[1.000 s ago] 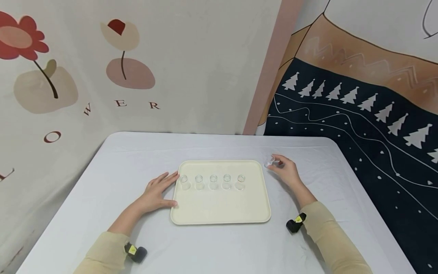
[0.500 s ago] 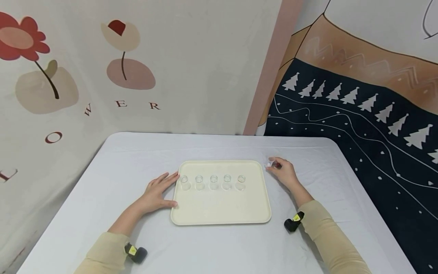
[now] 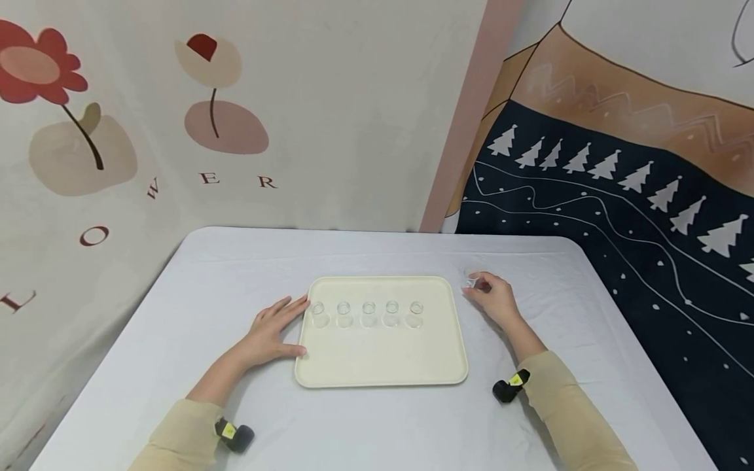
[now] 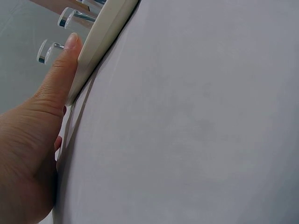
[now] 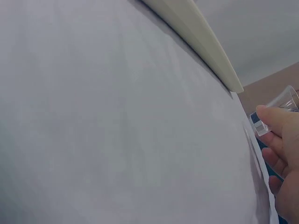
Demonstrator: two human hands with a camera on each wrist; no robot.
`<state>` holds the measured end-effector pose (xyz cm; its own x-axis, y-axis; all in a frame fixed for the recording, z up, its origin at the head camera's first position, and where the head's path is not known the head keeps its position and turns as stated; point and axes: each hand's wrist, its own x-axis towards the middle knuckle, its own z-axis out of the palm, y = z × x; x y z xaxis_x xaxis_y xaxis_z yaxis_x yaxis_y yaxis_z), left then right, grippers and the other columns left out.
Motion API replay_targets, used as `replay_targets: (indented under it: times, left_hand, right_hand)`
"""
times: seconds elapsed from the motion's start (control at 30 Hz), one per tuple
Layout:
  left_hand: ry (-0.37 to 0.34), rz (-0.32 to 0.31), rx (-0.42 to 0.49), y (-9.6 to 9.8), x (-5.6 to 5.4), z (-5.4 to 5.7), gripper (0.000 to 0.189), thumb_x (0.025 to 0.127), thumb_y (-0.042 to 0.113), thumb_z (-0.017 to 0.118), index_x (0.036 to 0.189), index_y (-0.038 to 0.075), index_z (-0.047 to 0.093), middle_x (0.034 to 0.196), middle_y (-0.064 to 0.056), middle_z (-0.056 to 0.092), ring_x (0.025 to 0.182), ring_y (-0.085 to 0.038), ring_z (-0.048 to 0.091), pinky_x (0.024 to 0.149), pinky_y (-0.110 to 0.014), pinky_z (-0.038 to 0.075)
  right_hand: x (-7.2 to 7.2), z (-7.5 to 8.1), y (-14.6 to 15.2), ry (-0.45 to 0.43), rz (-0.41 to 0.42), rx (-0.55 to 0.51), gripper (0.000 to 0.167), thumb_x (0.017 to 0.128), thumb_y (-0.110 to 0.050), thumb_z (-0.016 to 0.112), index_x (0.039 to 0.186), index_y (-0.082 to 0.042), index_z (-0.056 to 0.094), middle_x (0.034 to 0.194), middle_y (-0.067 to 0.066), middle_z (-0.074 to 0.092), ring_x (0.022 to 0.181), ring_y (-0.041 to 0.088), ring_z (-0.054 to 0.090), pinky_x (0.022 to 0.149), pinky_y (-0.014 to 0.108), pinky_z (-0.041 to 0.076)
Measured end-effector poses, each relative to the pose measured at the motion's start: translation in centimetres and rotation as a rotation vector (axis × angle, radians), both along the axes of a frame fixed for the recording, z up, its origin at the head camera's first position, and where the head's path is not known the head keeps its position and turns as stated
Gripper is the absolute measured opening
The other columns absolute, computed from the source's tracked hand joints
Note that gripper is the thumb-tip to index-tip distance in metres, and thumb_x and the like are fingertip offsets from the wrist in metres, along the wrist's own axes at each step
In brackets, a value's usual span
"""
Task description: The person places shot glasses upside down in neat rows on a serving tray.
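Note:
My left hand rests against the left edge of a cream tray, fingers and thumb spread along its rim. In the left wrist view the thumb lies straight on that rim. A row of several small clear shot glasses stands on the tray; they look upside down, thick bases up. Just off the tray's right edge, my right hand pinches another clear shot glass between thumb and fingers. Its thick base sits near the thumb tip, the wide rim toward the upper right in the right wrist view.
A white cloth covers the table under the tray. Behind its far edge hang a pale curtain with flower prints and a dark tree-patterned cloth. Each forearm wears a black wrist camera.
My right hand shifts a little toward the tray, then slightly back to the right, with the shot glass still pinched. My left hand and the tray stay put.

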<state>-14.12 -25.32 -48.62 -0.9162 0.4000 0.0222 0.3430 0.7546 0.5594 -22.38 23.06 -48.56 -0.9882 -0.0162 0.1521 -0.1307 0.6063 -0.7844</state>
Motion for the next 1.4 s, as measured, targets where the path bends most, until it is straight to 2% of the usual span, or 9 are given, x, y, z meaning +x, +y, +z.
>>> replay_targets:
  times: [0.2, 0.4, 0.53, 0.67, 0.93, 1.2, 1.4]
  left_hand:
    - [0.01, -0.007, -0.001, 0.0, 0.0, 0.2, 0.105, 0.067, 0.056, 0.077, 0.149, 0.008, 0.033, 0.155, -0.01, 0.027, 0.141, -0.04, 0.011, 0.108, -0.061, 0.005]
    - [0.006, -0.003, -0.005, 0.0, 0.0, 0.1, 0.106, 0.066, 0.056, 0.077, 0.149, 0.008, 0.033, 0.155, -0.01, 0.027, 0.141, -0.039, 0.011, 0.108, -0.061, 0.005]
    - [0.002, -0.001, -0.003, 0.0, 0.1, 0.0, 0.105, 0.066, 0.056, 0.077, 0.149, 0.009, 0.033, 0.155, -0.009, 0.027, 0.141, -0.039, 0.011, 0.108, -0.061, 0.005]
    - [-0.001, -0.001, -0.003, 0.1, 0.1, 0.1, 0.106, 0.066, 0.057, 0.077, 0.149, 0.008, 0.033, 0.155, -0.009, 0.026, 0.141, -0.039, 0.011, 0.108, -0.061, 0.005]
    - [0.002, -0.001, -0.008, 0.0, 0.0, 0.1, 0.106, 0.066, 0.056, 0.077, 0.149, 0.008, 0.032, 0.155, -0.01, 0.027, 0.141, -0.039, 0.011, 0.108, -0.061, 0.005]
    - [-0.007, -0.002, -0.008, 0.0, 0.0, 0.2, 0.106, 0.067, 0.056, 0.077, 0.149, 0.007, 0.032, 0.155, -0.011, 0.027, 0.141, -0.039, 0.011, 0.108, -0.061, 0.005]
    - [-0.011, -0.002, 0.0, 0.0, 0.0, 0.3, 0.106, 0.067, 0.056, 0.077, 0.149, 0.007, 0.033, 0.155, -0.012, 0.027, 0.141, -0.04, 0.011, 0.108, -0.061, 0.005]
  right_hand:
    - [0.8, 0.5, 0.5, 0.019, -0.018, -0.033, 0.029, 0.082, -0.014, 0.077, 0.107, -0.005, 0.065, 0.1, 0.013, 0.064, 0.095, 0.028, 0.059, 0.083, 0.041, 0.049]
    - [2.0, 1.2, 0.5, 0.051, 0.004, 0.003, 0.027, 0.081, -0.013, 0.077, 0.104, -0.003, 0.065, 0.094, 0.011, 0.062, 0.089, 0.025, 0.055, 0.074, 0.035, 0.046]
    - [2.9, 1.6, 0.4, 0.056, 0.031, 0.022, 0.029, 0.082, -0.015, 0.076, 0.108, -0.004, 0.066, 0.094, 0.011, 0.063, 0.088, 0.024, 0.053, 0.069, 0.033, 0.043]
    - [3.7, 2.1, 0.3, 0.077, 0.072, 0.017, 0.032, 0.083, -0.015, 0.077, 0.112, -0.005, 0.067, 0.098, 0.011, 0.063, 0.089, 0.024, 0.053, 0.071, 0.037, 0.042]
    - [4.8, 3.2, 0.2, 0.183, 0.131, 0.023, 0.031, 0.085, -0.014, 0.075, 0.115, -0.008, 0.068, 0.102, 0.006, 0.066, 0.087, 0.02, 0.053, 0.077, 0.04, 0.041]
    - [5.4, 4.1, 0.0, 0.241, 0.173, 0.072, 0.032, 0.085, -0.016, 0.075, 0.116, -0.009, 0.069, 0.109, 0.006, 0.067, 0.088, 0.019, 0.054, 0.078, 0.045, 0.043]
    - [5.5, 4.7, -0.6, 0.255, 0.186, 0.055, 0.031, 0.082, -0.016, 0.078, 0.11, -0.008, 0.071, 0.105, 0.005, 0.068, 0.087, 0.019, 0.053, 0.075, 0.049, 0.043]
